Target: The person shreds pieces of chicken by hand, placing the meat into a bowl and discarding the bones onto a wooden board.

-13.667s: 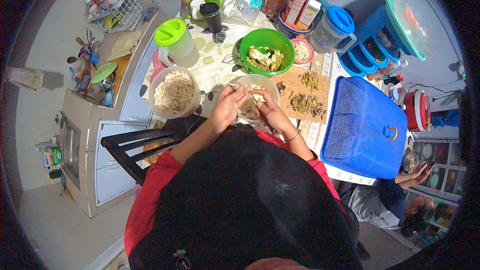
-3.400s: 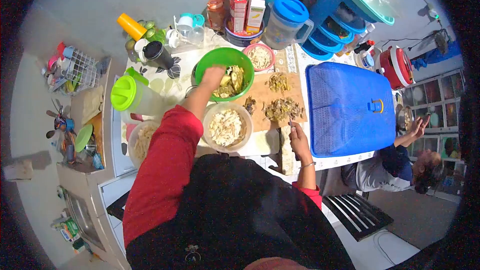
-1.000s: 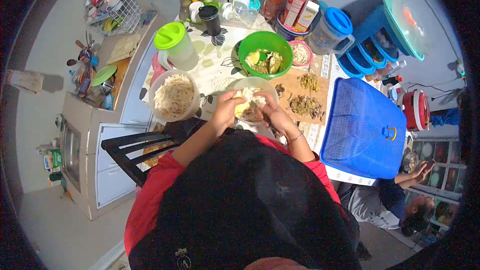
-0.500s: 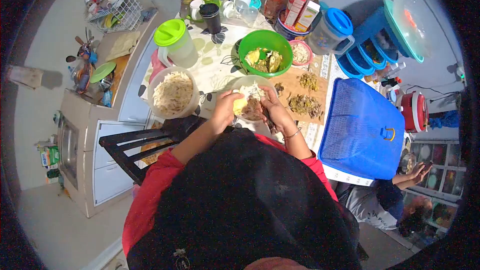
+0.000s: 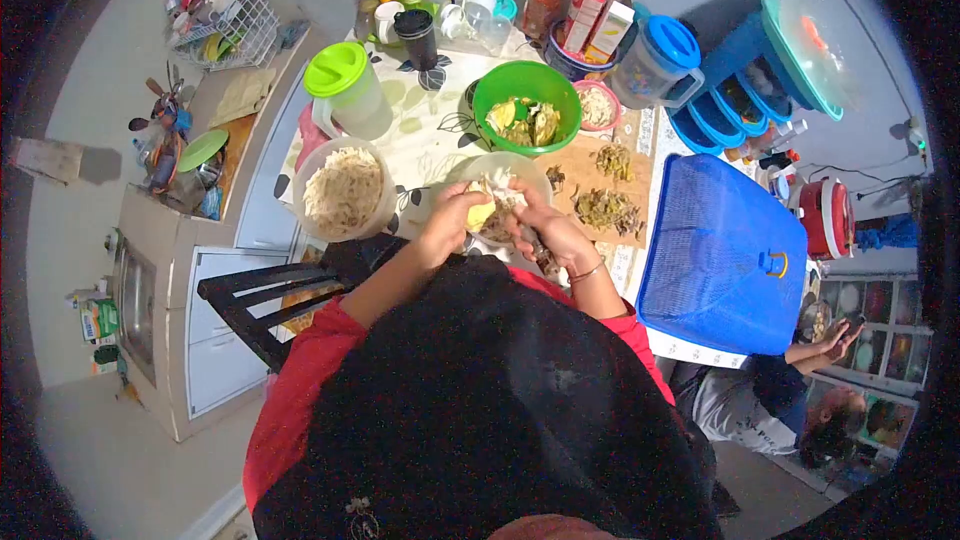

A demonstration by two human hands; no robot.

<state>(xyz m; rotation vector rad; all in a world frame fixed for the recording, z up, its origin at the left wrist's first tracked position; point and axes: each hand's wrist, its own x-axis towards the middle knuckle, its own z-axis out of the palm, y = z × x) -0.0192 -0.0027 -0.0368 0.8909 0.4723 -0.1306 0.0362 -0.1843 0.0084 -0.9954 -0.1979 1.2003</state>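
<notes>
Left-hand grip: left hand (image 5: 452, 225) has a narrow pinch on a yellowish piece (image 5: 481, 212), a bit below centre frame, thumb and fingers closed right up on it.
Right-hand grip: right hand (image 5: 556, 232) is curled in close beside it, with something dark and narrow (image 5: 542, 258) showing under the palm. Can't tell if that's actually gripped, or what it is, sorry.
Yellowish piece: over the middle bowl (image 5: 538, 176), which has pale bits in it. Fingers hide part of the piece.
Work in hand: looks to me like small bits being worked off the piece, both hands together over the bowl. From this pose, the next move calls for a steady left pinch, right fingers kept close and everything low over the bowl so scraps drop inside.
Left bowl: whitish tub (image 5: 388, 210) left of centre, heaped with pale shreds (image 5: 343, 190).
Green bowl: just above centre (image 5: 528, 85), with yellow-green chunks (image 5: 541, 126).
Board: right of the hands (image 5: 582, 162), carrying darker leafy-looking piles (image 5: 607, 208).
Pink bowl: upper right of the green one (image 5: 600, 128), more pale bits.
Blue mesh cover: big one (image 5: 700, 270), right of the board.
Green-lidded jug: upper left of the table (image 5: 352, 105).
Other person: lower right of frame, hands (image 5: 838, 342) raised, well apart from this work.
</notes>
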